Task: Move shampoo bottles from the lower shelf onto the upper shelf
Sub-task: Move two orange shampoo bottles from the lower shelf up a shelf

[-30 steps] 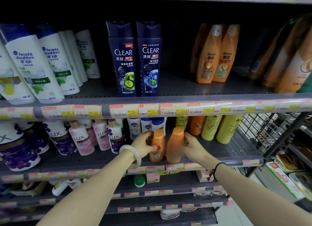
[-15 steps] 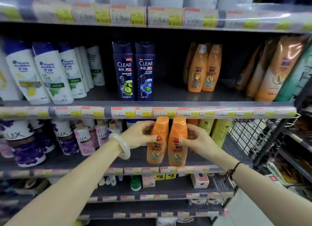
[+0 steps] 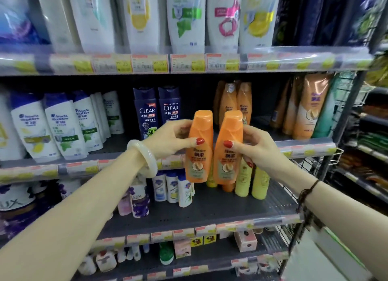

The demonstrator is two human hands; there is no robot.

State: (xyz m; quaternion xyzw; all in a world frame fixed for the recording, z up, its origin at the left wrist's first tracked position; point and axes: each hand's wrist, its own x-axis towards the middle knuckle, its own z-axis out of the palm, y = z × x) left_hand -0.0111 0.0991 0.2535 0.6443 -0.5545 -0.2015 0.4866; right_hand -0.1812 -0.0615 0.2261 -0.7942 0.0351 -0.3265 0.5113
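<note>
Two small orange shampoo bottles are held upright side by side in front of the shelves. My left hand (image 3: pixel 168 140) grips the left orange bottle (image 3: pixel 199 161) near its cap. My right hand (image 3: pixel 256 148) grips the right orange bottle (image 3: pixel 227 161) the same way. Both bottles hang in the air, their caps level with the upper shelf (image 3: pixel 304 148) and their bases above the lower shelf (image 3: pixel 210 215). Behind them on the upper shelf stand taller orange bottles (image 3: pixel 237 100) of the same brand.
Two dark blue CLEAR bottles (image 3: pixel 157 112) stand left of the orange ones on the upper shelf, white Head & Shoulders bottles (image 3: pixel 60 125) further left. Yellow-green bottles (image 3: pixel 252 182) and small white bottles (image 3: pixel 174 186) stand on the lower shelf. A wire rack (image 3: pixel 327 165) closes the right end.
Both hands have lifted the two orange bottles off the lower shelf, up to the level of the upper shelf. The camera has tilted upward, showing a higher shelf of white bottles.
</note>
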